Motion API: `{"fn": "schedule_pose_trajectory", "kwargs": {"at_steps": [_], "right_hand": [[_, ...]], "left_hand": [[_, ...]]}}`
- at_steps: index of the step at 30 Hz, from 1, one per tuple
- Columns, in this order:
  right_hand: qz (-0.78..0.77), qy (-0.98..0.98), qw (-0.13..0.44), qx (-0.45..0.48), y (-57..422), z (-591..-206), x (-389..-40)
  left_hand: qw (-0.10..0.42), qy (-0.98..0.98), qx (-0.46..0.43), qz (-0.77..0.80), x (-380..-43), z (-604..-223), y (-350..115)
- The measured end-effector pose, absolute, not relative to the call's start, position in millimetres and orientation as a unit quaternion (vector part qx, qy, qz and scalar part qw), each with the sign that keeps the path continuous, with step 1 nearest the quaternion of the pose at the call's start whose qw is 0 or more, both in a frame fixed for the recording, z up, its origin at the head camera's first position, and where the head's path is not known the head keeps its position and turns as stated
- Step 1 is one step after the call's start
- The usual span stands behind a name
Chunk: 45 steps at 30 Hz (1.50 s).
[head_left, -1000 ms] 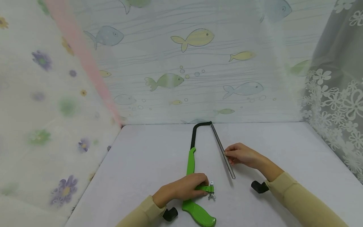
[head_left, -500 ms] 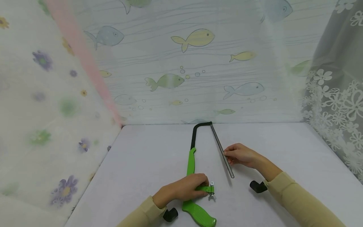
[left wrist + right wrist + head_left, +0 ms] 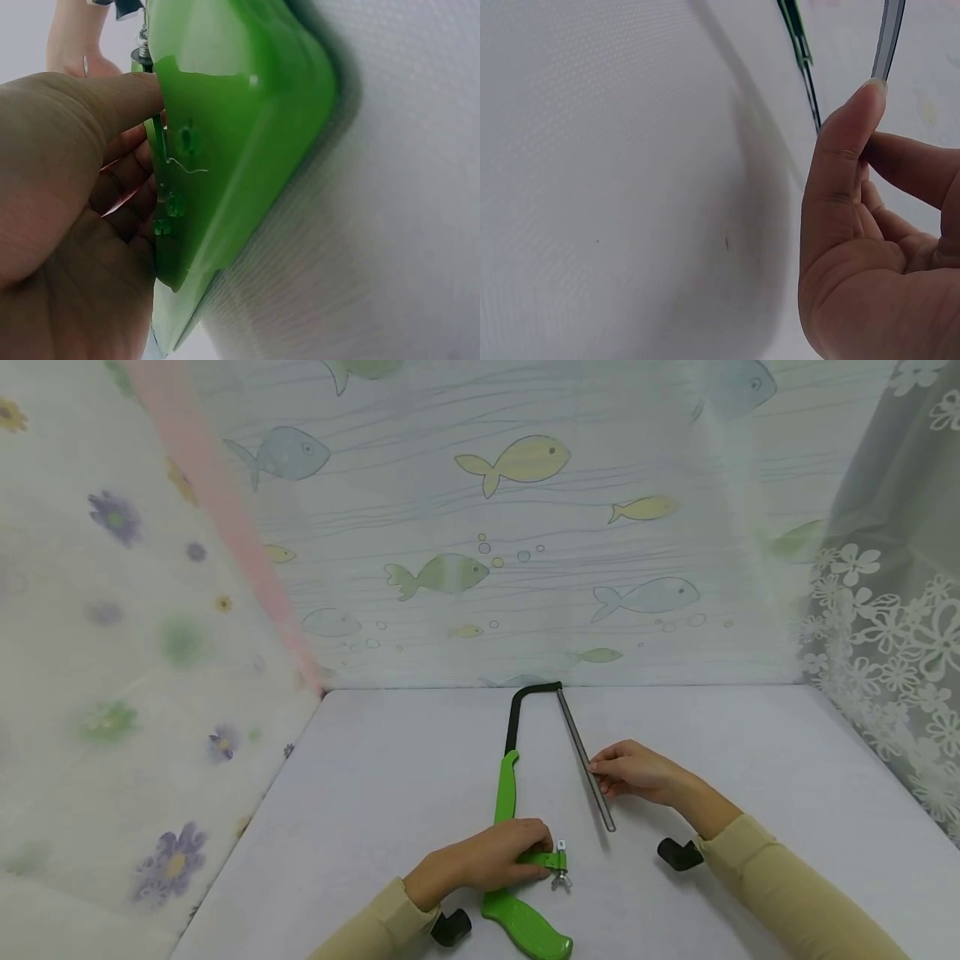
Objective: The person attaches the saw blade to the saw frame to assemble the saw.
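A hacksaw with a green handle (image 3: 528, 927) and a black front frame (image 3: 513, 722) lies lengthwise on the table. My left hand (image 3: 483, 853) grips its green body, thumb and fingers around the part beside the screw fitting with a wing nut (image 3: 561, 881). In the left wrist view the thumb presses on the green body (image 3: 225, 127). My right hand (image 3: 637, 774) pinches a long grey saw blade (image 3: 575, 731) between thumb and fingers. The blade's far end meets the tip of the black frame; its near end hangs free, slanting right, away from the fitting.
Both wrists carry black camera mounts, one beside the left sleeve (image 3: 452, 927) and one beside the right sleeve (image 3: 679, 854). A white cloth covers the table (image 3: 375, 777). Behind it hangs a fish-print curtain (image 3: 420, 635), with a flowered sheet (image 3: 150, 693) on the left.
The blade's near end has swung slightly left toward the hacksaw, and my right hand has shifted left with it. My left hand and the hacksaw stay put.
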State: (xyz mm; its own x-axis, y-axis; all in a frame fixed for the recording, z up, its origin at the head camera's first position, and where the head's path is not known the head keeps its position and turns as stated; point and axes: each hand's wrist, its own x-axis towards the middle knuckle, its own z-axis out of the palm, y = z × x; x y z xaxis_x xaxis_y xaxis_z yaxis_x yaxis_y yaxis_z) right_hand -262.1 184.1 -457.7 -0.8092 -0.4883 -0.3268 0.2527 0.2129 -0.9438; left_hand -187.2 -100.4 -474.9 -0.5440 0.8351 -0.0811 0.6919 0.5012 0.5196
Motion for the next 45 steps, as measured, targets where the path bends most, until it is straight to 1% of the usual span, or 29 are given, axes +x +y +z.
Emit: {"fn": "schedule_pose_trajectory", "kwargs": {"at_steps": [7, 17, 26, 39, 45], "right_hand": [[-0.616, 0.724, 0.299, -0.078, 179.1, -461.9, -259.0], [-0.584, 0.763, 0.257, -0.102, 164.9, -464.6, -254.0], [-0.581, 0.770, 0.244, -0.102, 153.6, -464.0, -252.5], [-0.592, 0.760, 0.251, -0.100, 143.6, -467.5, -253.5], [-0.600, 0.749, 0.264, -0.097, 140.9, -472.1, -253.6]], "left_hand": [[0.163, 0.850, 0.452, 0.219, -186.2, -475.2, -100.5], [0.159, 0.851, 0.449, 0.222, -187.0, -475.5, -100.9], [0.162, 0.849, 0.449, 0.227, -189.7, -474.3, -100.1], [0.155, 0.845, 0.458, 0.230, -189.7, -475.0, -99.8], [0.157, 0.844, 0.459, 0.229, -189.1, -475.2, -99.5]]}}
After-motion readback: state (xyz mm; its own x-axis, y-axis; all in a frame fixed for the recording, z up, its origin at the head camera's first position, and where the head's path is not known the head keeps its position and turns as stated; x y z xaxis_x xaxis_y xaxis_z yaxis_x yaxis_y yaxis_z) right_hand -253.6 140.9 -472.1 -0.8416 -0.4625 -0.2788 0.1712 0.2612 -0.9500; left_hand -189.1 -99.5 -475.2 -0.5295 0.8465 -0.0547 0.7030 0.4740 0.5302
